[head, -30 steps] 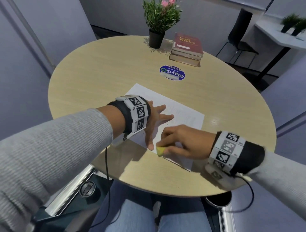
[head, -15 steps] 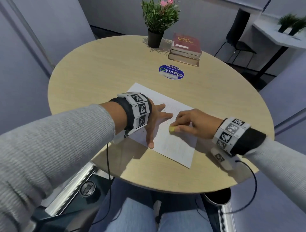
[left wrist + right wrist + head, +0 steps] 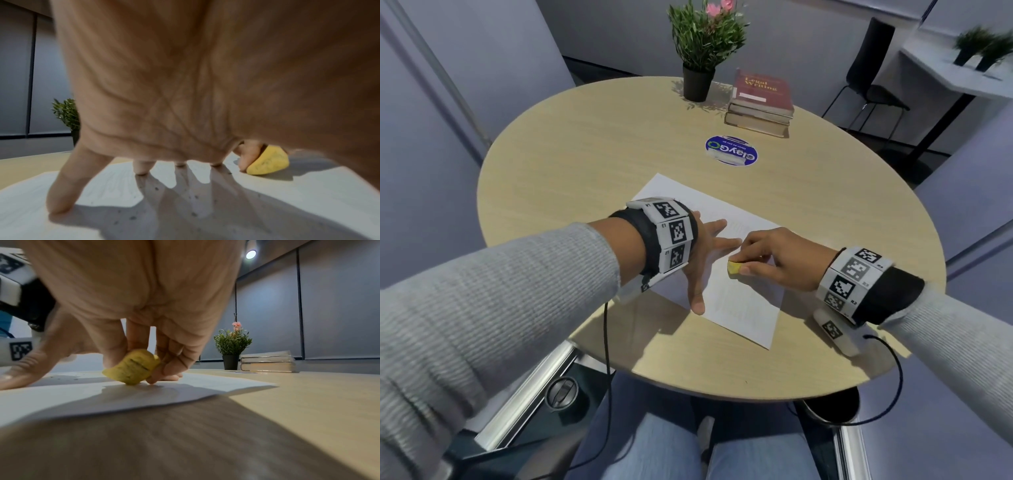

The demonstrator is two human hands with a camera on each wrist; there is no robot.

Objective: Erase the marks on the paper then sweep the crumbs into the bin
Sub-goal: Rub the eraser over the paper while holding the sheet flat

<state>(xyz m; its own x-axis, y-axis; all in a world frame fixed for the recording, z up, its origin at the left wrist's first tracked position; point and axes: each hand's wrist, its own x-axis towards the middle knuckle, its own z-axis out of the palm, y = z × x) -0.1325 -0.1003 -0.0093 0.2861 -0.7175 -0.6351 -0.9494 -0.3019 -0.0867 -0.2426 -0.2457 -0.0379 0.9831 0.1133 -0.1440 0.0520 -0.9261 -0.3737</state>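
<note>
Table (image 3: pixel 592 164): "Legal Writing" book (image 3: pixel 762 90); right hand (image 3: pixel 779 262) pinches eraser (image 3: pixel 734 267), left hand (image 3: pixel 702 255) flat

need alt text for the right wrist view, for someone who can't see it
Seen from under the wrist, the right hand pinches a yellow eraser against a white sheet of paper on a wooden table. Behind stand a potted plant and stacked books.

Faint pencil marks on the paper (image 3: pixel 739 301) near the tabletop's (image 3: pixel 592 164) near edge are too pale to read, the left hand (image 3: pixel 702 253) hides its left part, and the near edge conceals most of the bin (image 3: pixel 832 411).
</note>
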